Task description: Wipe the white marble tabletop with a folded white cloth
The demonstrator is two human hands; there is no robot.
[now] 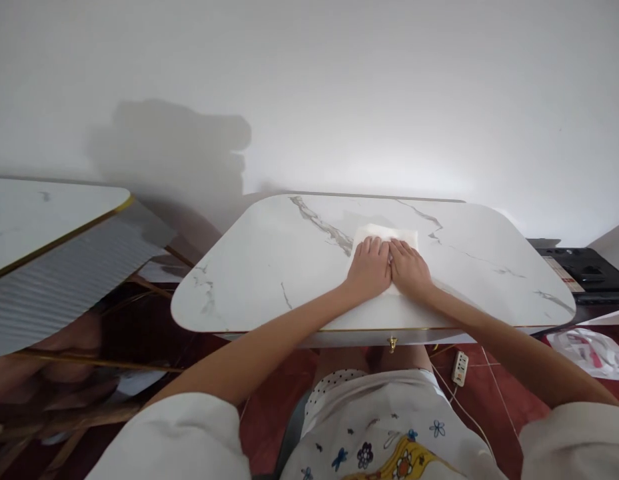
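A white folded cloth or paper (pixel 389 235) lies on a white marble-patterned table (pixel 269 267) with a gold edge. My left hand (pixel 370 265) rests flat on its left part, fingers stretched out and pointing away from me. My right hand (pixel 409 267) lies flat beside it, touching the left hand, palm down on the same white sheet. Both hands cover the sheet's near half; only its far edge shows.
A second marble-topped table (pixel 44 220) stands at the left. A dark device (pixel 584 270) sits on the right beyond the table. A white power strip (pixel 460 368) and a plastic bag (pixel 592 350) lie on the red floor. A plain white wall stands behind.
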